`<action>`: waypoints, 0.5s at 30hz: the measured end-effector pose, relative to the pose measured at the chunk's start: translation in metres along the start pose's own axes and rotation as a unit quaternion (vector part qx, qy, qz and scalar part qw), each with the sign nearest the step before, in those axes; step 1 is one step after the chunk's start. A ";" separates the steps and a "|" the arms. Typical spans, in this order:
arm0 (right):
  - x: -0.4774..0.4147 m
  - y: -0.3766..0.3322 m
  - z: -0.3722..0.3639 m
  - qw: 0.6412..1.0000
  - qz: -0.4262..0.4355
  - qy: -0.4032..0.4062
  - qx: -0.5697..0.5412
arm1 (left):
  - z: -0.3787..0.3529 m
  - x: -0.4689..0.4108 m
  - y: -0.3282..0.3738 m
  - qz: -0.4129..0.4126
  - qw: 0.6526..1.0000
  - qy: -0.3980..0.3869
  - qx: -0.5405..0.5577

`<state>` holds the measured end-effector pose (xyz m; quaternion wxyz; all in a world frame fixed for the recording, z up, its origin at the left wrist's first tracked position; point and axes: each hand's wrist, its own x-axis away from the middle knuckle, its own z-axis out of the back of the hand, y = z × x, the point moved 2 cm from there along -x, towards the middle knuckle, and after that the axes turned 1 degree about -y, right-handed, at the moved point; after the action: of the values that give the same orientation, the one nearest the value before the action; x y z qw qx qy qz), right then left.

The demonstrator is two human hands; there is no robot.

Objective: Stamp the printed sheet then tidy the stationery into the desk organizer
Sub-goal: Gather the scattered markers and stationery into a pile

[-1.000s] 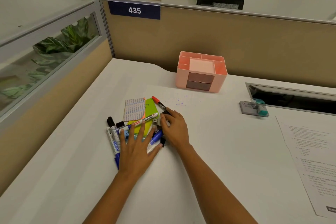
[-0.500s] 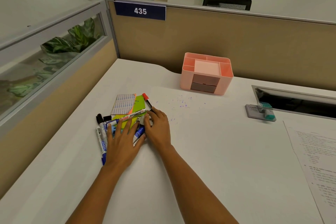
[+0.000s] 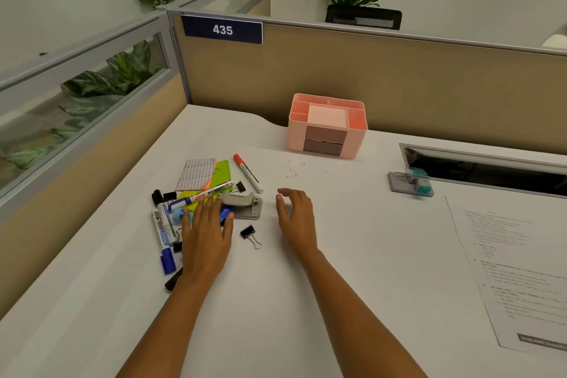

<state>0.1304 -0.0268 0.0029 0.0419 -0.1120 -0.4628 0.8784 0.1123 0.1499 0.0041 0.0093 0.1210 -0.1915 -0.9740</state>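
Note:
A heap of stationery lies left of centre on the white desk: whiteboard markers (image 3: 162,230), a red-capped marker (image 3: 247,173), green sticky notes (image 3: 222,173), a label pad (image 3: 196,174), a grey hole punch (image 3: 244,204) and a black binder clip (image 3: 250,235). My left hand (image 3: 207,232) lies flat on the heap, fingers straight. My right hand (image 3: 296,215) hovers to the right of the heap, fingers relaxed, holding nothing. The pink desk organizer (image 3: 326,126) stands at the back. The printed sheet (image 3: 518,270) lies at the right, with the stamp (image 3: 412,182) on its pad beyond it.
Beige cubicle partitions (image 3: 399,80) close the desk at the back and left. A cable slot (image 3: 484,167) opens in the desk at back right. Purple ink specks (image 3: 290,170) dot the desk in front of the organizer.
My right hand has lifted off the heap and moved right, uncovering the hole punch and a binder clip. My left hand stays on the heap.

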 end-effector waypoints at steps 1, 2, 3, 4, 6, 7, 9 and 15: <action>0.003 0.004 0.009 1.000 0.001 0.007 0.008 | 0.000 0.002 0.003 0.006 1.000 -0.003 -0.004; 0.006 0.008 0.018 1.000 0.002 0.015 0.017 | 0.000 0.005 0.007 0.011 1.000 -0.005 -0.005; 0.009 0.012 0.027 0.999 0.003 0.023 0.025 | 0.000 0.008 0.012 0.012 1.000 -0.003 -0.003; 0.012 0.016 0.037 0.999 0.003 0.031 0.032 | 0.001 0.011 0.017 0.008 1.000 0.004 0.002; 0.018 0.023 0.058 0.998 0.002 0.050 0.046 | 0.002 0.017 0.030 -0.013 1.000 0.018 0.005; 0.021 0.027 0.069 0.997 0.002 0.060 0.053 | 0.001 0.020 0.037 -0.023 0.999 0.022 0.005; 0.027 0.037 0.092 0.995 -0.003 0.078 0.068 | 0.000 0.026 0.052 -0.033 0.999 0.025 0.019; 0.045 0.074 0.163 0.985 -0.058 0.108 0.118 | -0.013 0.050 0.105 -0.050 0.996 0.012 0.070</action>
<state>0.0501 -0.1917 0.0235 0.1555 -0.1734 -0.3540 0.9058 0.0641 0.0444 0.0206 -0.0455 0.1426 -0.2524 -0.9560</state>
